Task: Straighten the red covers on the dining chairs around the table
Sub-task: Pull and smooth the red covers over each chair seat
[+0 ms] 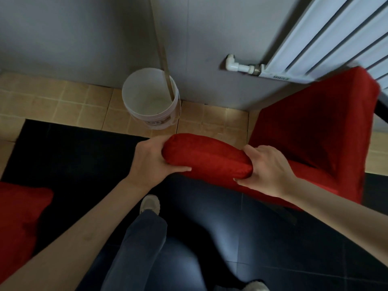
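A dining chair in a red cover (210,158) stands in front of me, seen from above its padded backrest top. My left hand (151,162) grips the left end of that backrest top. At the right end my right hand (266,169) grips the covered top, thumb underneath. The same chair's red-covered seat (310,133) stretches away to the right. Another red-covered chair (19,219) shows at the left edge.
A white bucket (151,101) with a wooden stick (161,49) in it stands against the grey wall. A white radiator (327,34) with its pipe hangs at the upper right. The floor is black tile near me and tan tile by the wall. My legs and shoes are below.
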Motion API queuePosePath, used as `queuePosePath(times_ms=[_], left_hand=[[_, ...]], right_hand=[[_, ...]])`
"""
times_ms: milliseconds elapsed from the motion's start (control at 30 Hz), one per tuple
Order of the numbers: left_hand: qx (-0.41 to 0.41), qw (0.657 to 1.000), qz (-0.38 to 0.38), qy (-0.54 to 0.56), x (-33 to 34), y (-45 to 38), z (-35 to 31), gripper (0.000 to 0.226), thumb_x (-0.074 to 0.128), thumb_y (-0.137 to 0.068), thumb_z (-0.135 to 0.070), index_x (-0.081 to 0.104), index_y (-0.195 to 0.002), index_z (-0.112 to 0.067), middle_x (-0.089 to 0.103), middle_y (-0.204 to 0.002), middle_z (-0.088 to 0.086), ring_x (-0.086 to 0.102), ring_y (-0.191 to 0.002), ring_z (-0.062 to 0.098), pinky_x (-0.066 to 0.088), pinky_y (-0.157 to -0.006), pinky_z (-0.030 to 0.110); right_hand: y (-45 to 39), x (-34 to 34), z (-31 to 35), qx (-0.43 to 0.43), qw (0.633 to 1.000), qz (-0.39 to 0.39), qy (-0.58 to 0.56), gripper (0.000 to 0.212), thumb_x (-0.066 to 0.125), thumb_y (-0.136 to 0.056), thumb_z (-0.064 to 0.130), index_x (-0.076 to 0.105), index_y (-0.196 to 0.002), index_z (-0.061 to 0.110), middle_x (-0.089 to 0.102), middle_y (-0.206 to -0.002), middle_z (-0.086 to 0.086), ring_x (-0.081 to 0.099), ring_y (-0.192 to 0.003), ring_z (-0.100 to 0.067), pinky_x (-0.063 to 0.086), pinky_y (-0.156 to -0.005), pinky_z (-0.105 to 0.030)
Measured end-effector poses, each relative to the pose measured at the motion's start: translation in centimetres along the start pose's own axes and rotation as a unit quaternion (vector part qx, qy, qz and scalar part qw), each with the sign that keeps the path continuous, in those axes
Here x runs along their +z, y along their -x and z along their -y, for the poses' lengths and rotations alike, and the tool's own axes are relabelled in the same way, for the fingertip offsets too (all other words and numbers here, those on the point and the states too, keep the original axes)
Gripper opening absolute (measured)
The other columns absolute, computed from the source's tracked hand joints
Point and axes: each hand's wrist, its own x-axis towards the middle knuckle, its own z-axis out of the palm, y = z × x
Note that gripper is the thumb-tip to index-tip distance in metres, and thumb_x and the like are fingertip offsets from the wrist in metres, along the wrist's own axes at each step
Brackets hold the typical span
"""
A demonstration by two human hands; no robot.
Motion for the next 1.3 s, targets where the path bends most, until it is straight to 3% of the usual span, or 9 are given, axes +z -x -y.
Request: queuePosePath(times_ms=[233, 367, 500, 567, 633, 733, 833, 1100, 1300], left_hand=[[0.067, 0.997, 0.005, -0.030, -0.4, -2.0, -6.1, 0.071, 0.094, -0.044, -0.032, 0.070, -0.102, 0.001, 0.072, -0.092, 0.013, 0.068, -0.085, 0.026, 0.049, -0.081, 0.031], [0.121, 0.991, -0.027, -0.047, 0.4, -2.7, -8.2, 0.081, 0.092, -0.046, -0.037, 0.065, -0.114, -0.001, 0.070, -0.099, 0.012, 0.063, -0.092, 0.024, 0.046, -0.085, 0.032], [0.037, 0.994, 0.096, -0.037, 0.4, -4.2, -6.8, 0.111, 0.096, -0.044, -0.031, 0.044, -0.142, -0.017, 0.057, -0.132, 0.007, 0.050, -0.122, 0.021, 0.036, -0.107, 0.041], [0.034, 0.987, 0.154, -0.032, 0.4, -4.6, -5.9, 0.093, 0.096, -0.047, -0.023, 0.057, -0.131, -0.018, 0.064, -0.115, -0.005, 0.059, -0.109, 0.013, 0.045, -0.096, 0.034], [0.044, 0.986, 0.157, -0.025, 0.6, -4.6, -6.1, 0.075, 0.097, -0.045, -0.021, 0.067, -0.114, -0.020, 0.062, -0.095, -0.022, 0.059, -0.090, -0.004, 0.042, -0.082, 0.018], [0.041, 0.990, 0.133, -0.017, 0.7, -4.2, -7.4, 0.063, 0.097, -0.042, -0.022, 0.071, -0.099, -0.021, 0.053, -0.079, -0.033, 0.054, -0.078, -0.016, 0.036, -0.071, 0.012], [0.030, 0.993, 0.113, -0.026, 0.8, -4.7, -9.5, 0.067, 0.096, -0.039, -0.024, 0.072, -0.102, -0.018, 0.058, -0.084, -0.025, 0.055, -0.078, -0.005, 0.038, -0.071, 0.020], [0.097, 0.982, 0.125, -0.102, 1.7, -5.2, -17.4, 0.071, 0.096, -0.039, -0.028, 0.074, -0.104, -0.011, 0.073, -0.095, 0.008, 0.066, -0.092, 0.031, 0.038, -0.099, 0.055], [0.153, 0.965, 0.145, -0.154, 3.5, -3.8, -22.4, 0.074, 0.095, -0.038, -0.037, 0.074, -0.105, -0.014, 0.072, -0.094, 0.007, 0.066, -0.092, 0.032, 0.029, -0.104, 0.053]], right_hand=[[2.8, -4.5, -1.3, 0.029, 0.999, -0.012, 0.005, 0.049, 0.090, -0.056, 0.032, 0.061, -0.084, 0.004, 0.059, -0.062, -0.005, 0.056, -0.055, -0.024, 0.050, -0.060, -0.035], [3.9, -6.6, -2.4, 0.044, 0.998, -0.039, 0.012, 0.051, 0.091, -0.054, 0.030, 0.061, -0.083, 0.002, 0.059, -0.061, -0.007, 0.055, -0.052, -0.024, 0.042, -0.053, -0.028], [5.3, -7.8, -3.0, 0.047, 0.997, -0.053, 0.022, 0.050, 0.091, -0.053, 0.031, 0.062, -0.084, 0.003, 0.059, -0.060, -0.007, 0.056, -0.051, -0.023, 0.041, -0.049, -0.028], [6.2, -7.7, -3.1, 0.046, 0.998, -0.048, 0.021, 0.049, 0.091, -0.054, 0.031, 0.062, -0.083, 0.003, 0.059, -0.060, -0.006, 0.056, -0.052, -0.023, 0.044, -0.049, -0.029], [6.9, -7.9, -3.2, 0.053, 0.998, -0.038, 0.020, 0.047, 0.089, -0.058, 0.033, 0.061, -0.083, 0.004, 0.060, -0.063, -0.006, 0.056, -0.055, -0.023, 0.048, -0.051, -0.031], [7.8, -8.7, -3.6, 0.068, 0.997, -0.039, 0.019, 0.047, 0.087, -0.059, 0.034, 0.062, -0.086, 0.004, 0.060, -0.065, -0.006, 0.057, -0.058, -0.023, 0.047, -0.053, -0.032], [8.7, -9.9, -4.3, 0.082, 0.995, -0.047, 0.023, 0.050, 0.089, -0.056, 0.034, 0.062, -0.086, 0.004, 0.061, -0.065, -0.007, 0.058, -0.058, -0.026, 0.047, -0.057, -0.034], [14.1, -12.8, -6.3, 0.144, 0.987, -0.074, 0.013, 0.060, 0.089, -0.056, 0.038, 0.062, -0.099, 0.006, 0.066, -0.078, -0.006, 0.061, -0.070, -0.027, 0.048, -0.072, -0.040], [19.5, -14.8, -7.8, 0.232, 0.971, -0.057, -0.031, 0.084, 0.087, -0.058, 0.047, 0.050, -0.127, 0.019, 0.065, -0.107, -0.003, 0.058, -0.097, -0.025, 0.047, -0.082, -0.038]])
